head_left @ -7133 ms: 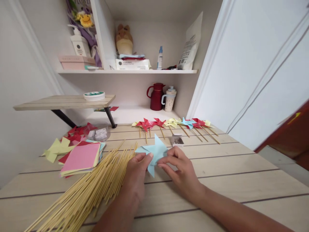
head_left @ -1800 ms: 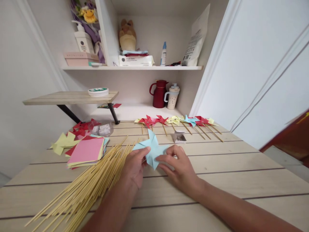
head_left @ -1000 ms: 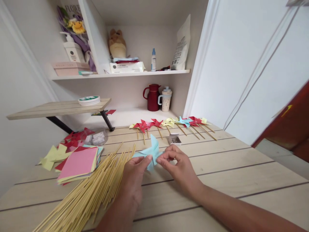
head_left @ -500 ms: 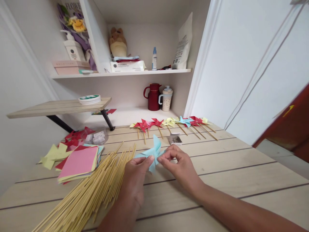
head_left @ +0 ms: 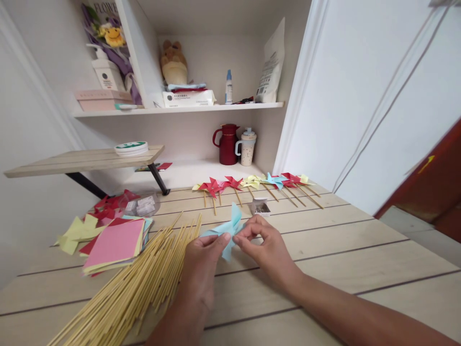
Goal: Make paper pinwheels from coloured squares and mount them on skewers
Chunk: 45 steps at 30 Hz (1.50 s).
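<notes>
over table [head_left: 324,250], pinwheel [head_left: 226,228] between grips

The light blue paper pinwheel [head_left: 228,230] is folded, with pointed wings that stand out to several sides. One wing points up and one points down toward the table. It is held just above the wooden table [head_left: 324,269], between the pile of wooden sticks [head_left: 137,288] and the small box of pins [head_left: 260,207].
</notes>
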Available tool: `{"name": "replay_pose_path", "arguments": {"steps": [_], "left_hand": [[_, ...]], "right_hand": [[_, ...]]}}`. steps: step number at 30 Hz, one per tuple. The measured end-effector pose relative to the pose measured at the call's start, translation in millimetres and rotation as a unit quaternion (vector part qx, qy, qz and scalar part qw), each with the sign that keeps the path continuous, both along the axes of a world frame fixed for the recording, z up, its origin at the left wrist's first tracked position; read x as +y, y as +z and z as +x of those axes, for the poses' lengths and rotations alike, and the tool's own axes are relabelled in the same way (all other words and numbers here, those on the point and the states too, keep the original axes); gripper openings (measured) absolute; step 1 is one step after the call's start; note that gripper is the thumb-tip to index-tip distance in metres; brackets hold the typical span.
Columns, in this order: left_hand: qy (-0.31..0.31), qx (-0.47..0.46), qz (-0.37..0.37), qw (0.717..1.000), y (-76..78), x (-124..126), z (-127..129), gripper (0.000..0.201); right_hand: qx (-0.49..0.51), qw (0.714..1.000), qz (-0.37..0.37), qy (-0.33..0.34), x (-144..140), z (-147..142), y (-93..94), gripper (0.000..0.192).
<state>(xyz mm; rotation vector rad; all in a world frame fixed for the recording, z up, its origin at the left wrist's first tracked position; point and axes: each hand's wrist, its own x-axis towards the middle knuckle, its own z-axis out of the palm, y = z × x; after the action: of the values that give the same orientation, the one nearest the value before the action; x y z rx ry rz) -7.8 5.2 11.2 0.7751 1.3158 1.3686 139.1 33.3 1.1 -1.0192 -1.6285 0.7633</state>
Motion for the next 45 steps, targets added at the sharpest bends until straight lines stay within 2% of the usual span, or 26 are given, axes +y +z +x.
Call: {"name": "replay_pose_path", "arguments": {"steps": [5,10,12,15,18,22,26,33,37,39,41,42,45], "left_hand": [[0.008,0.015,0.002,1.0,4.7,-1,0,0.027],[0.014,0.02,0.007,1.0,0.7,3,-6,0.029],[0.009,0.019,0.013,1.0,-1.2,3,-7,0.029],[-0.006,0.017,0.011,1.0,-2.5,2,-7,0.03],[-0.012,0.024,0.007,1.0,-2.7,1,-6,0.032],[-0.01,0.035,0.003,0.999,-1.3,0,-5,0.03],[0.003,0.041,0.0,0.999,2.7,-1,-2,0.026],[0.011,0.067,-0.005,0.998,3.5,-4,2,0.023],[0.011,0.062,-0.001,0.998,2.0,-3,2,0.022],[0.033,0.055,-0.006,0.998,2.4,-2,2,0.022],[0.058,0.047,-0.012,0.997,2.9,-1,0,0.023],[0.066,0.043,-0.012,0.997,2.8,0,0,0.023],[0.065,0.034,-0.003,0.997,0.9,1,-2,0.025]], "right_hand": [[0.008,1.0,0.004,0.003,-1,0,0.0,0.022],[0.029,0.999,0.029,-0.016,7,9,0.8,0.019],[0.05,0.999,0.003,-0.01,13,15,1.4,0.029],[0.105,0.988,-0.108,0.034,19,20,3.1,0.048],[0.133,0.968,-0.185,0.106,19,20,6.1,0.054],[0.093,0.961,-0.19,0.177,13,16,9.0,0.049],[0.055,0.964,-0.176,0.193,8,12,8.4,0.04],[0.04,0.981,-0.125,0.144,8,9,3.4,0.017],[0.046,0.976,-0.147,0.156,10,8,-1.3,0.021],[0.053,0.98,-0.141,0.129,11,9,-2.7,0.032],[0.058,0.989,-0.113,0.07,11,10,-2.8,0.046],[0.054,0.994,-0.09,0.043,11,10,-2.4,0.045],[0.014,1.0,-0.01,0.02,10,11,-0.2,0.025]]}}
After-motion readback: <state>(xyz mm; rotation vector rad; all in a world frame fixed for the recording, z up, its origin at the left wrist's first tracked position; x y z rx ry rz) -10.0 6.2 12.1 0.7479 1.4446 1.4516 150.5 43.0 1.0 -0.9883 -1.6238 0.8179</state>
